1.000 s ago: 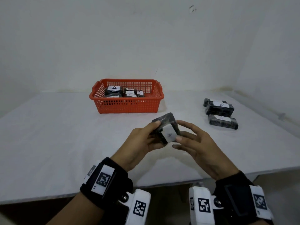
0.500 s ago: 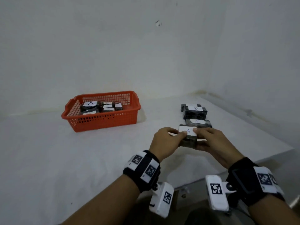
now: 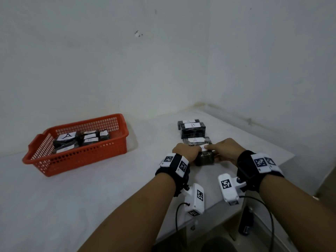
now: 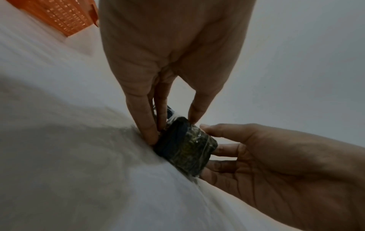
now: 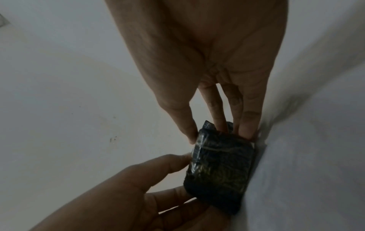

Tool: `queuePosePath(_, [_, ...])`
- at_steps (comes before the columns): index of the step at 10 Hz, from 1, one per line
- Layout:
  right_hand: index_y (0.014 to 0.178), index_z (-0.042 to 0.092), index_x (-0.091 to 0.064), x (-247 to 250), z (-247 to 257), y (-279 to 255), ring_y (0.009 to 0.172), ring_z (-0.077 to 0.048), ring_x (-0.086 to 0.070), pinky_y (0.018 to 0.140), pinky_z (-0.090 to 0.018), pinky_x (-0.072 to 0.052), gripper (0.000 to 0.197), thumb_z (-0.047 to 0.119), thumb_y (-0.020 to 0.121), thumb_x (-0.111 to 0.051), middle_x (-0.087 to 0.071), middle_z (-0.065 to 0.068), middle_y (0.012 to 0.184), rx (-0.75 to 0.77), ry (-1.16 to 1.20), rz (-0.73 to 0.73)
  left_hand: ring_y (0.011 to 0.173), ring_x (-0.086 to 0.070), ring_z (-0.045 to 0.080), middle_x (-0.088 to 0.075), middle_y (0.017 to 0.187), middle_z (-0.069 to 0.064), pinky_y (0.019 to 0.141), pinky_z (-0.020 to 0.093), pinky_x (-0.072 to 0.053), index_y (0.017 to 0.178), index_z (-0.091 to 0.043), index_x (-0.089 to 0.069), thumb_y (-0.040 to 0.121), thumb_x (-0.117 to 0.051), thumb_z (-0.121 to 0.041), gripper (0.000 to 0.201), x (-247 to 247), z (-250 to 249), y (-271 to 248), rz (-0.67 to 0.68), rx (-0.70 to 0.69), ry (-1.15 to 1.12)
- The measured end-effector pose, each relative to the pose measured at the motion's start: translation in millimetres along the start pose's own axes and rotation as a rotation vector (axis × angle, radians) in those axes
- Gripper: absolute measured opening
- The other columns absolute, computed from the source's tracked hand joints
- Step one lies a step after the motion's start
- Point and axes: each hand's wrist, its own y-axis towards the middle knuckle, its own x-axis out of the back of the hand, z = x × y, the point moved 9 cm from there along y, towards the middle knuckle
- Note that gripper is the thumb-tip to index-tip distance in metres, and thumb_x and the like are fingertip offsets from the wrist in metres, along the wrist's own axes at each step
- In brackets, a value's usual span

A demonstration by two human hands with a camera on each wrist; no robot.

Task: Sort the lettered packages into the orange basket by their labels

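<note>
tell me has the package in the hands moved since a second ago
Yes. The held package has gone from mid-air in front of the orange basket rightward and down to the table, just in front of the row of packages.

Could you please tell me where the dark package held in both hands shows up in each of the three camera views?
Head: the package sits right of centre, between the left hand and right hand.
Left wrist: package at centre, on the table.
Right wrist: package lower centre-right.
Shared landmark: the white table.

Bare test room: blank white walls [image 3: 91, 60], white-covered table [image 3: 72, 206], tagged wristbands [image 3: 172, 163].
</note>
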Motion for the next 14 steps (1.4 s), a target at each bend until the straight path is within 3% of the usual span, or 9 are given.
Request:
queuePosePath(2, [0.103, -0.012, -0.07, -1, -5, 7, 0.066, -0.028, -0.069, 0.058, -0.033, -0.057, 0.033, 0.014, 0.087, -0.083, -0.074, -0.022, 0.085, -0.037, -0.043, 0.005, 0.094, -0.076, 0.029, -0.076, 0.105, 0.014, 0.077, 0.039, -0.065, 0.106, -0.003, -0.072, 0.066, -0.079, -0.042, 0.056, -6, 6, 10, 0.004, 0.057, -0.125])
queuePosePath(3, [0.099, -0.009, -0.07, -1, -4, 6, 0.063, -0.026, -0.068, 0.058, -0.033, -0.057, 0.026, 0.012, 0.088, -0.082, -0.071, -0.019, 0.081, -0.035, -0.038, 0.016, 0.09, -0.074, 0.026, -0.075, 0.097, 0.009, 0.07, 0.03, -0.06, 0.101, -0.008, -0.072, 0.071, -0.079, -0.039, 0.044, -2, 5, 9, -0.016, 0.063, -0.103])
queuePosePath(6, [0.101, -0.012, -0.074, 2, -1, 5, 0.078, -0.032, -0.072, 0.084, -0.046, -0.064, 0.03, 0.013, 0.088, -0.082, -0.076, -0.027, 0.098, 0.025, -0.099, 0.012, 0.1, -0.076, 0.031, -0.076, 0.109, 0.014, 0.084, 0.044, -0.065, 0.113, -0.003, -0.071, 0.054, -0.076, -0.04, 0.07, -7, 3, 15, -0.004, 0.031, -0.179])
queuePosePath(8, [0.099, -0.008, -0.076, 3, -1, 2, 0.091, -0.037, -0.077, 0.086, -0.047, -0.064, 0.028, 0.016, 0.087, -0.083, -0.078, -0.025, 0.098, 0.032, -0.136, 0.03, 0.098, -0.077, 0.03, -0.077, 0.107, 0.015, 0.084, 0.045, -0.065, 0.111, -0.002, -0.073, 0.055, -0.08, -0.044, 0.071, -12, 16, 34, 0.017, 0.021, -0.129])
queuePosePath(9, [0.088, 0.006, -0.076, 14, 14, -4, 0.08, -0.028, -0.073, 0.077, -0.044, -0.065, 0.016, 0.021, 0.087, -0.081, -0.076, -0.013, 0.092, 0.143, -0.235, -0.096, 0.093, -0.077, 0.031, -0.077, 0.105, 0.016, 0.081, 0.046, -0.066, 0.109, 0.0, -0.073, 0.068, -0.082, -0.04, 0.058, 7, 5, 3, 0.04, 0.03, -0.12])
queuePosePath(10, [0.083, 0.018, -0.073, 18, 50, -27, 0.081, -0.021, -0.068, 0.067, -0.028, -0.05, 0.011, 0.027, 0.089, -0.076, -0.073, -0.001, 0.083, 0.348, -0.412, -0.235, 0.08, -0.073, 0.027, -0.077, 0.094, 0.018, 0.078, 0.042, -0.066, 0.096, 0.002, -0.076, 0.085, -0.077, -0.034, 0.038, 39, -4, -26, 0.002, -0.045, -0.009])
queuePosePath(11, [0.085, 0.021, -0.071, -3, 84, -58, 0.076, -0.013, -0.066, 0.062, -0.02, -0.041, 0.006, 0.023, 0.09, -0.073, -0.071, 0.002, 0.08, 0.514, -0.397, -0.22, 0.078, -0.062, 0.021, -0.066, 0.083, 0.008, 0.089, 0.039, -0.058, 0.08, -0.015, -0.071, 0.09, -0.072, -0.04, 0.027, 78, -2, -59, -0.032, -0.171, 0.218])
queuePosePath(13, [0.094, 0.031, -0.069, -85, 132, -114, 0.093, -0.006, -0.067, 0.084, -0.031, -0.055, 0.01, 0.026, 0.09, -0.076, -0.071, 0.017, 0.093, 0.758, -0.31, -0.065, 0.119, -0.064, 0.001, -0.07, 0.132, -0.012, 0.107, 0.022, -0.048, 0.131, -0.022, -0.071, 0.093, -0.07, -0.048, 0.046, 170, 49, -127, -0.033, -0.245, 0.307])
queuePosePath(14, [0.102, 0.036, -0.069, -130, 144, -138, 0.107, 0.002, -0.063, 0.095, -0.031, -0.055, 0.015, 0.028, 0.091, -0.076, -0.068, 0.025, 0.105, 0.823, -0.282, 0.021, 0.119, -0.059, -0.011, -0.066, 0.131, -0.024, 0.108, 0.024, -0.049, 0.124, -0.032, -0.073, 0.09, -0.07, -0.055, 0.041, 218, 89, -155, -0.064, -0.21, 0.282])
